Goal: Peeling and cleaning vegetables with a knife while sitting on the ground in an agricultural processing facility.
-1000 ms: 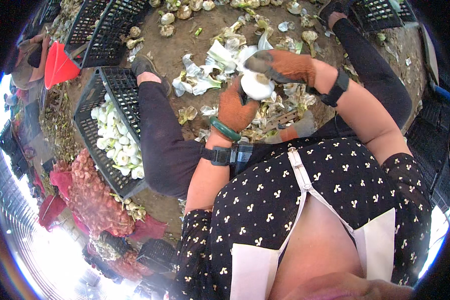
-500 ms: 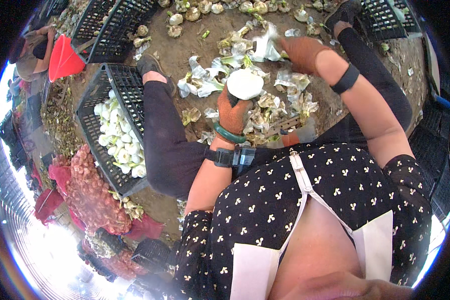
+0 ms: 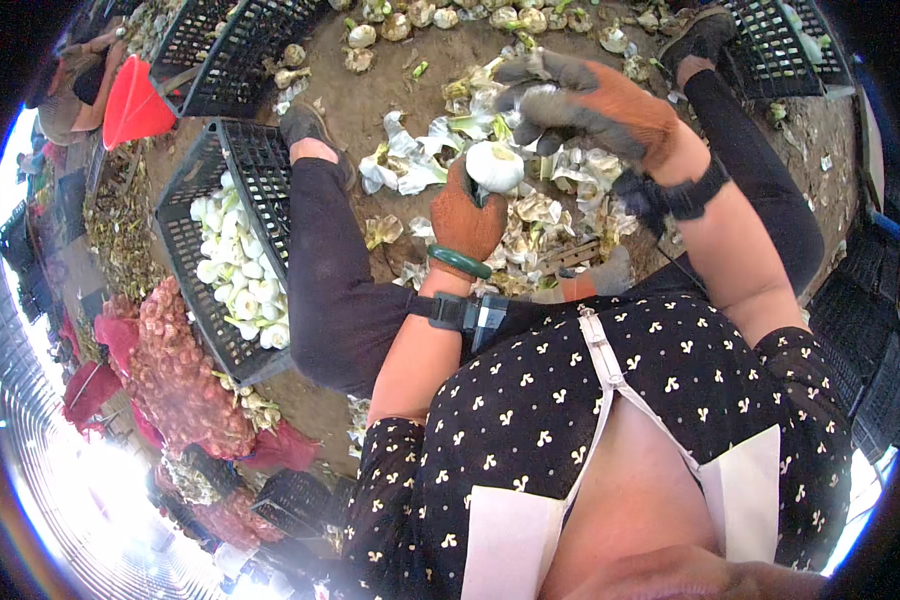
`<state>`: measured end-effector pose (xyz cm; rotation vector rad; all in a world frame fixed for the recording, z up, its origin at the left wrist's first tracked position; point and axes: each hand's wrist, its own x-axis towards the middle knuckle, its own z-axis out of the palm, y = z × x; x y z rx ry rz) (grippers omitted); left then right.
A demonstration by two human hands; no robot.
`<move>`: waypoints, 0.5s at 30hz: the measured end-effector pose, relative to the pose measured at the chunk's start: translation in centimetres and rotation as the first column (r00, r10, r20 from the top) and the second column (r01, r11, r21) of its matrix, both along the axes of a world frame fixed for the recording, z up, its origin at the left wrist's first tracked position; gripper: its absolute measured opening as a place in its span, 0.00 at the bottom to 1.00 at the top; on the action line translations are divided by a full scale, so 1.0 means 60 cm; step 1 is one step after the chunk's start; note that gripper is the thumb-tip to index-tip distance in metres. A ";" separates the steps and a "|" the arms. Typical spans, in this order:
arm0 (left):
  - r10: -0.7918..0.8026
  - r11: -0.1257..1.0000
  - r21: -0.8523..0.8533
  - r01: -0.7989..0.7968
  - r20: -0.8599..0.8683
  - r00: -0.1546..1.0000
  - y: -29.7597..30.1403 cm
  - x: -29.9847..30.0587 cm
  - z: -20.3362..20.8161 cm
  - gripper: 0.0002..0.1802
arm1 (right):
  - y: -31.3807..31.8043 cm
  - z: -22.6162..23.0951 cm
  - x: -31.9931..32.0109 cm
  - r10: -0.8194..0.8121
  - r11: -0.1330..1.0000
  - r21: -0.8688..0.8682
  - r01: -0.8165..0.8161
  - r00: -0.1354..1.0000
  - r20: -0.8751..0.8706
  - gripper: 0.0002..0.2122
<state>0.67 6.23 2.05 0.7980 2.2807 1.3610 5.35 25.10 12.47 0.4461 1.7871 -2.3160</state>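
Note:
A white garlic bulb [image 3: 494,167] sits in my left hand [image 3: 467,215], which wears an orange and dark glove and is closed around the bulb's lower side. Above and to the right is my right hand [image 3: 592,105] in a matching glove, its fingers spread and apart from the bulb. Nothing shows between those fingers. Below both hands lies a heap of papery garlic skins [image 3: 535,222] on the ground. A black crate [image 3: 276,192] by my left leg holds many peeled-looking white garlic bulbs [image 3: 238,275].
Unpeeled garlic bulbs [image 3: 395,27] lie in rows at the far side. Other black crates [image 3: 238,60] stand at the far left and far right. A mesh sack of bulbs [image 3: 182,375] lies at the left, and a person [image 3: 70,95] sits beside a red bucket [image 3: 138,105].
My right hand has come left and a little upward, and its fingers have spread; the white skin near it is gone from view. The bulb in my left hand has turned.

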 end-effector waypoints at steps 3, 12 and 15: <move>0.038 0.997 -0.068 -0.039 -0.005 0.999 0.015 0.002 0.012 0.25 | 0.035 -0.061 0.005 0.156 0.232 0.821 -0.521 0.853 0.498 0.36; -0.056 0.961 0.215 -0.173 0.767 0.639 0.051 0.026 0.032 0.24 | 0.075 -0.140 0.044 -0.341 0.875 -0.254 0.413 0.897 0.282 0.18; -0.094 0.996 0.087 0.037 0.853 0.513 0.047 0.023 0.021 0.25 | 0.205 -0.040 0.060 -0.531 0.778 -0.470 0.417 0.837 -0.134 0.16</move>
